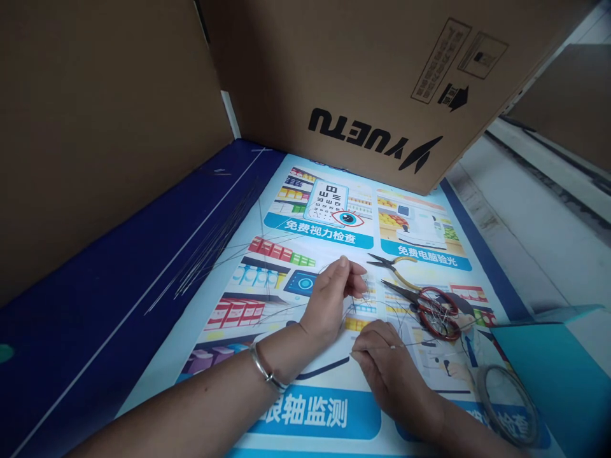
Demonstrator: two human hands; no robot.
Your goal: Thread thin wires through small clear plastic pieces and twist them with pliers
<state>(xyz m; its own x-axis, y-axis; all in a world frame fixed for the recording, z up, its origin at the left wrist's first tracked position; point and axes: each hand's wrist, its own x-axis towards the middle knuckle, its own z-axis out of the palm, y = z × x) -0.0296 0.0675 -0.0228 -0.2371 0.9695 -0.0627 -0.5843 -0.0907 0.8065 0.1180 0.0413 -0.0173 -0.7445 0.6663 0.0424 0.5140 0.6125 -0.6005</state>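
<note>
My left hand (329, 296), with a silver bangle on its wrist, is closed in a pinch over the printed sheet. Thin bent wire (366, 294) shows at its fingertips. Lower and to the right, my right hand (391, 359) is closed on a thin wire, whose length sticks out on both sides of the fingers. Fine loops of wire curve between the two hands. Just beyond them lie pliers (405, 261) with yellow handles and scissors (435, 318) with red handles, their jaws and blades pointing left. Some small wire pieces rest over the scissor handles.
Several long straight wires (203, 254) lie at the left on dark blue cloth. A coil of wire (481, 394) sits at the lower right, beside a teal box (539, 369). Large cardboard (372, 76) panels stand at the back and left. The printed sheet (329, 439) covers the surface.
</note>
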